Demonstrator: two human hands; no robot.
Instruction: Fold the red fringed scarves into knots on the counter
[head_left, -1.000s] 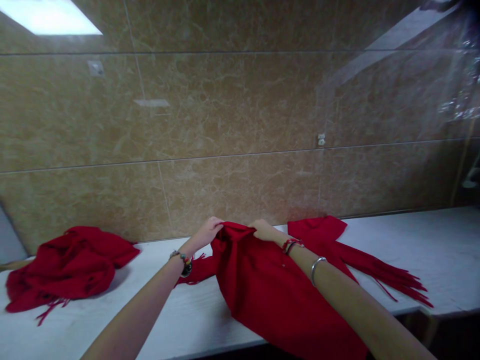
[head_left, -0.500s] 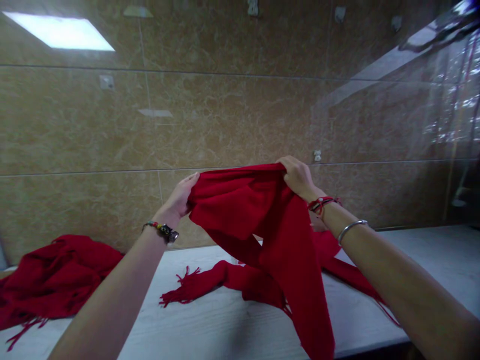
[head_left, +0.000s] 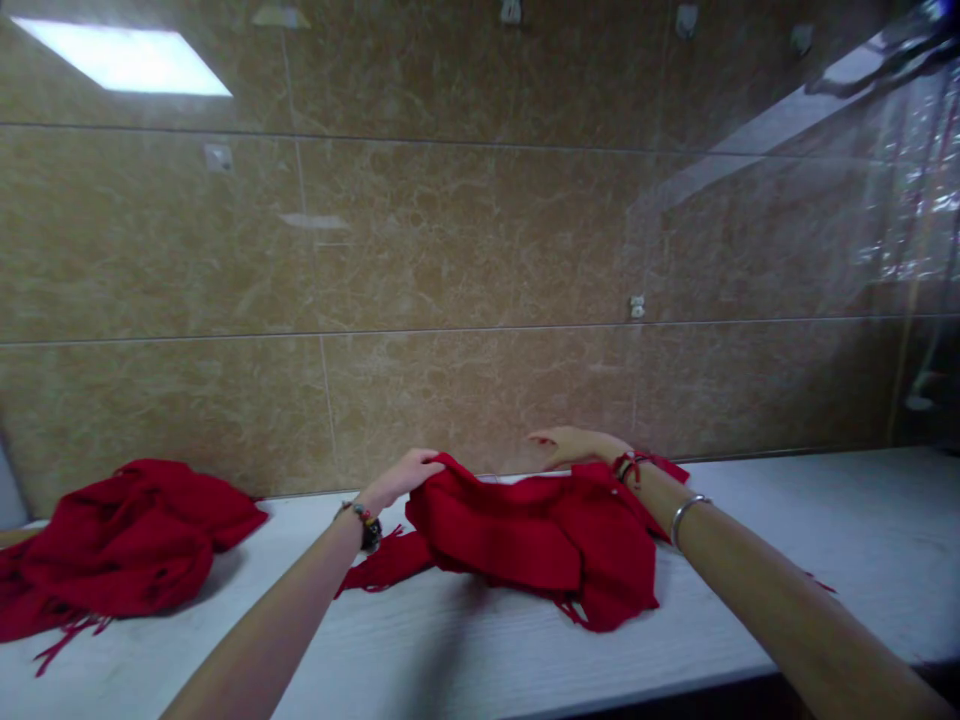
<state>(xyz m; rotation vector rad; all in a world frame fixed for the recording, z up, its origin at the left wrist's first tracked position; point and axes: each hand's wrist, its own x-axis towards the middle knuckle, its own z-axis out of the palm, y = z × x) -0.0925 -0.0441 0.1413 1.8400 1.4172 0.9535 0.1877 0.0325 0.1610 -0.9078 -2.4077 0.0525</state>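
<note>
A red scarf with fringed ends lies bunched and partly folded on the white table, close to the wall. My left hand grips its upper left corner, thumb and fingers closed over the cloth. Beyond the scarf's far right edge, my right hand has its fingers stretched out and apart, with no cloth between them. The wrist of that hand passes over the red fabric. Fringe shows under the left end and at the lower middle. Part of the scarf is hidden behind my right forearm.
Another red fringed cloth lies in a crumpled heap at the table's left. The white table runs along a brown marbled tile wall. Its front edge shows at lower right. A small white fixture sits on the wall.
Both hands have come down, lowering the raised scarf onto the table. My right hand has let go of the cloth and opened; my left hand still holds its corner.
</note>
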